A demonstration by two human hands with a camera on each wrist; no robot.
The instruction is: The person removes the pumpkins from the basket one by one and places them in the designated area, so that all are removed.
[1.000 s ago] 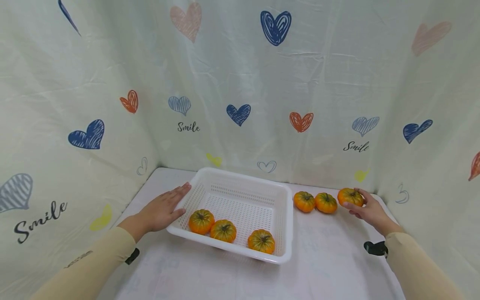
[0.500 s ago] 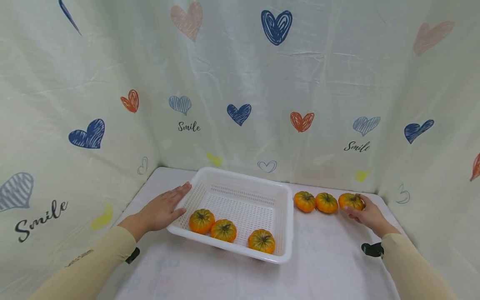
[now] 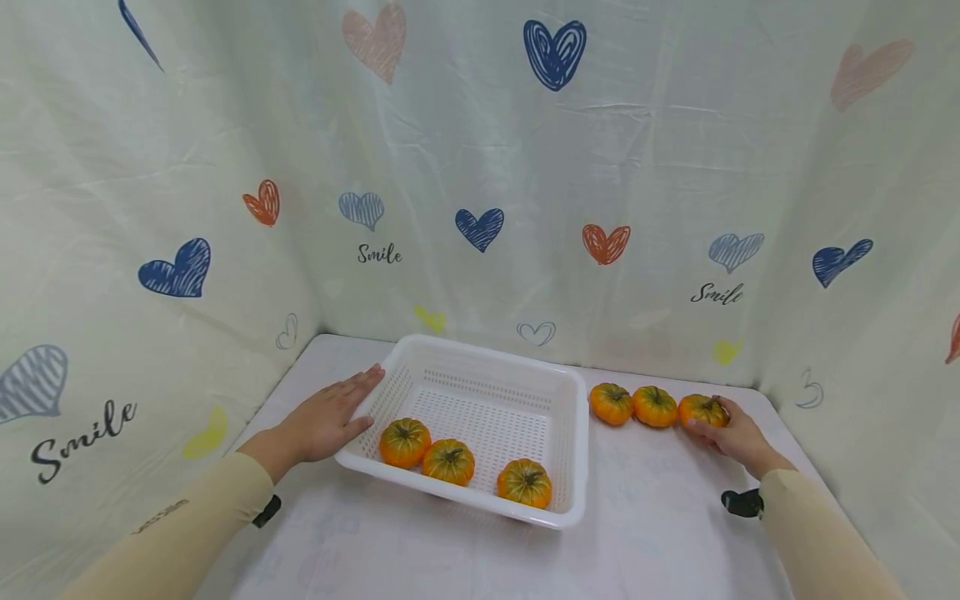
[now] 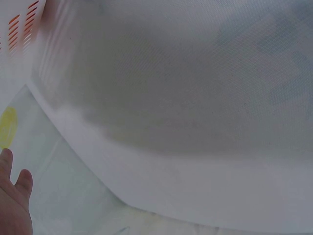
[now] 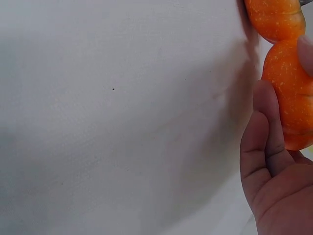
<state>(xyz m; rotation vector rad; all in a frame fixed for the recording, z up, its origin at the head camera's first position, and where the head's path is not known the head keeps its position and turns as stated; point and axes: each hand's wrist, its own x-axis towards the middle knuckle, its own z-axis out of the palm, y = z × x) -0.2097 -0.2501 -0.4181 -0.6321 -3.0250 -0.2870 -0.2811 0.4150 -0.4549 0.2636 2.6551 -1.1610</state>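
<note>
A white perforated plastic basket [image 3: 579, 454] stands on the table, with three small orange-and-green pumpkins inside: one pumpkin [image 3: 404, 442] at the near left, a second pumpkin [image 3: 448, 462] beside it, and a third pumpkin [image 3: 524, 483] at the near right. My left hand [image 3: 322, 422] lies with straight fingers against the basket's left side. To the right of the basket, my right hand [image 3: 741, 437] grips a pumpkin [image 3: 699, 409] between thumb and fingers. That pumpkin touches the middle pumpkin [image 3: 655, 407] of a row, whose left pumpkin [image 3: 611, 404] sits near the basket.
A white cloth covers the table [image 3: 637, 517]. Pale curtains [image 3: 480, 283] printed with hearts and "Smile" close in the back and both sides. The table's back edge runs just behind the row of pumpkins.
My right hand has lowered the pumpkin slightly toward the near side, and it now stands in line with the two others. The left hand and the basket have stayed put.
</note>
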